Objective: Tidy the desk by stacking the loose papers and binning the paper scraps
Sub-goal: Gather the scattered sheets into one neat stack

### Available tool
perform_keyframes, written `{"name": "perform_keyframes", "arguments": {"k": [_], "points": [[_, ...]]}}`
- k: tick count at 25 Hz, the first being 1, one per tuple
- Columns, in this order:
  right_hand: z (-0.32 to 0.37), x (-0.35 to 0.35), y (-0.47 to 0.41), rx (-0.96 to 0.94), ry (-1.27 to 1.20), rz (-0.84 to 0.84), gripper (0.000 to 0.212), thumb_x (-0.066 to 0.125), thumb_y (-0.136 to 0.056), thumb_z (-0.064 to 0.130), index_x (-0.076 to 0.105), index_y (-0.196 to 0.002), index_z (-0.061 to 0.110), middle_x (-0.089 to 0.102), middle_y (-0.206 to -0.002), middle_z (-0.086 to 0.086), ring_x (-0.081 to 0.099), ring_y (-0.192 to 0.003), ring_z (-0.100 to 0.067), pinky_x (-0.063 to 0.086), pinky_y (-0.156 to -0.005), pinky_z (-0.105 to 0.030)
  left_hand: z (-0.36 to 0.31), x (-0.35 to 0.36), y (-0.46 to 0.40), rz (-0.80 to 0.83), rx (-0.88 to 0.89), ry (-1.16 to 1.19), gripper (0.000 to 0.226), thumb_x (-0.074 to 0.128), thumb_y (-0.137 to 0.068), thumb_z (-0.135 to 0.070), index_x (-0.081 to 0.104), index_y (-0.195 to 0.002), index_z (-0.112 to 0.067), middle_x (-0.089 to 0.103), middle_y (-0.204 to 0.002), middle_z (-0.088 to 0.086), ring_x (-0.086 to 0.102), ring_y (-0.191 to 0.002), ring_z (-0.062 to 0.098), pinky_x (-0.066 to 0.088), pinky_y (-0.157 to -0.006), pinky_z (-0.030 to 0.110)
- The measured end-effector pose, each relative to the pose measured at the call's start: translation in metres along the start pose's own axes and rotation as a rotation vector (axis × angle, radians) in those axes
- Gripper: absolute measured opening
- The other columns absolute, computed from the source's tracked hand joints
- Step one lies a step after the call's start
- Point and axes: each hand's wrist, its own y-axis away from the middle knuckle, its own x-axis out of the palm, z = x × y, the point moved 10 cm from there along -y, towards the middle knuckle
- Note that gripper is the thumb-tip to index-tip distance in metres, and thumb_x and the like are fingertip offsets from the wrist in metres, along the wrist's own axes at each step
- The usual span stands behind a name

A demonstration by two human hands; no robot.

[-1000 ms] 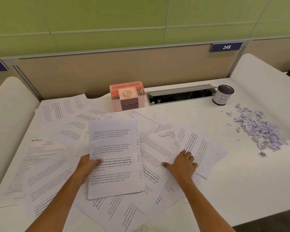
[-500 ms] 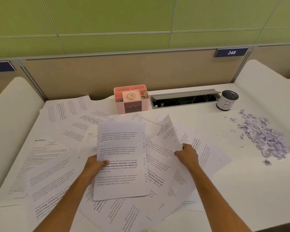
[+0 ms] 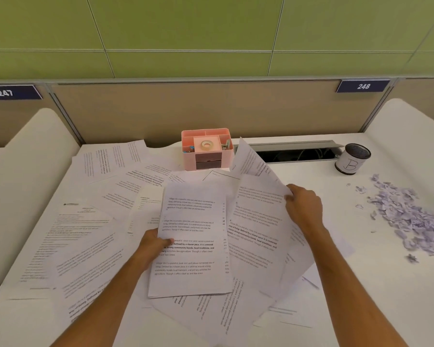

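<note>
Your right hand (image 3: 303,207) has lifted a sheet (image 3: 257,221) off the table (image 3: 361,284), pinching its right edge; your left hand (image 3: 152,244) grips the gathered stack (image 3: 192,236) (thin, floppy, slippery paper, so probably best held by the edges).

Bare desk (image 3: 298,176) between organizer (image 3: 207,156) and cup (image 3: 351,160); scraps (image 3: 406,219) rightward

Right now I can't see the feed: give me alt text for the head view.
The left hand holds a small stack of printed sheets while the right hand lifts another sheet off the loose papers scattered over the white desk. A pile of purple paper scraps lies at right, near a can marked B; a pink organizer stands at the back.
</note>
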Motion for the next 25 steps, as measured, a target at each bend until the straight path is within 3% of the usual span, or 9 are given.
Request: {"name": "perform_keyframes", "arguments": {"k": [4, 6, 9, 12, 16, 18, 20, 23, 25], "points": [[0.009, -0.028, 0.005, -0.105, -0.018, -0.264, 0.023, 0.05, -0.095, 0.011, 0.071, -0.103, 0.012, 0.072, -0.105, -0.008, 0.067, -0.082, -0.027, 0.052, -0.066, -0.034, 0.004, 0.001, -0.001, 0.0, -0.004, -0.007, 0.042, 0.067, -0.085, 0.002, 0.06, -0.125, -0.006, 0.066, -0.118, 0.012, 0.064, -0.097, 0.026, 0.053, -0.085, 0.036], [0.011, -0.041, 0.008, -0.141, -0.035, -0.378, 0.027, 0.049, -0.094, 0.012, 0.072, -0.107, 0.013, 0.071, -0.113, -0.006, 0.068, -0.089, -0.027, 0.05, -0.067, -0.032, 0.005, 0.001, -0.002, 0.003, -0.005, -0.007, 0.04, 0.066, -0.086, 0.002, 0.06, -0.124, -0.007, 0.067, -0.118, 0.012, 0.065, -0.098, 0.026, 0.054, -0.086, 0.037], [0.019, -0.064, 0.009, -0.157, -0.105, -0.453, 0.029, 0.046, -0.094, 0.011, 0.072, -0.108, 0.014, 0.074, -0.09, -0.006, 0.063, -0.069, -0.024, 0.044, -0.059, -0.029, 0.005, 0.0, -0.002, 0.004, -0.005, -0.021, 0.038, 0.066, -0.086, 0.001, 0.061, -0.122, -0.009, 0.067, -0.116, 0.011, 0.066, -0.095, 0.025, 0.055, -0.083, 0.036], [0.025, -0.096, 0.005, -0.123, -0.235, -0.51, 0.028, 0.051, -0.093, 0.006, 0.073, -0.107, 0.015, 0.068, -0.074, -0.005, 0.052, -0.061, -0.019, 0.037, -0.061, -0.027, 0.008, -0.001, -0.004, 0.008, -0.005, -0.048, 0.039, 0.067, -0.085, 0.0, 0.062, -0.122, -0.009, 0.068, -0.115, 0.01, 0.067, -0.097, 0.026, 0.056, -0.085, 0.038], [0.019, -0.101, -0.021, -0.02, -0.682, -0.33, 0.016, 0.054, -0.088, 0.017, 0.066, -0.078, 0.012, 0.057, -0.064, 0.0, 0.047, -0.061, -0.013, 0.038, -0.062, -0.028, 0.007, 0.001, -0.003, 0.038, -0.021, -0.024, 0.037, 0.067, -0.084, 0.004, 0.064, -0.119, -0.011, 0.07, -0.108, 0.006, 0.068, -0.094, 0.024, 0.057, -0.077, 0.034], [0.026, -0.083, -0.027, 0.04, -0.916, -0.17, 0.018, 0.057, -0.089, 0.01, 0.067, -0.075, 0.015, 0.063, -0.071, 0.001, 0.054, -0.067, -0.012, 0.044, -0.064, -0.027, 0.006, 0.001, 0.0, 0.047, -0.024, -0.005, 0.036, 0.067, -0.084, 0.005, 0.065, -0.116, -0.011, 0.07, -0.104, 0.004, 0.068, -0.092, 0.021, 0.056, -0.072, 0.03], [0.035, -0.052, -0.027, 0.114, -0.987, -0.028, 0.022, 0.057, -0.09, 0.003, 0.068, -0.077, 0.019, 0.067, -0.077, 0.002, 0.06, -0.072, -0.014, 0.047, -0.068, -0.028, 0.01, 0.001, -0.001, 0.064, -0.028, 0.024, 0.033, 0.067, -0.085, 0.002, 0.066, -0.113, -0.014, 0.071, -0.109, 0.007, 0.069, -0.093, 0.022, 0.056, -0.074, 0.032], [0.045, 0.017, -0.017, 0.236, -0.99, 0.134, 0.014, 0.058, -0.09, 0.003, 0.067, -0.083, 0.012, 0.069, -0.078, -0.001, 0.063, -0.073, -0.02, 0.049, -0.067, -0.028, 0.011, 0.002, 0.0, 0.08, -0.055, 0.1, 0.026, 0.064, -0.093, -0.025, 0.065, -0.118, -0.019, 0.072, -0.111, 0.007, 0.07, -0.095, 0.022, 0.056, -0.078, 0.035], [0.05, 0.065, -0.006, 0.31, -0.959, 0.214, 0.009, 0.06, -0.089, 0.005, 0.068, -0.091, 0.008, 0.07, -0.081, -0.003, 0.065, -0.073, -0.019, 0.05, -0.064, -0.027, 0.013, -0.001, 0.001, 0.068, -0.128, 0.152, 0.031, 0.047, -0.097, -0.048, 0.064, -0.113, -0.027, 0.073, -0.103, 0.003, 0.07, -0.093, 0.022, 0.055, -0.076, 0.033]]}}
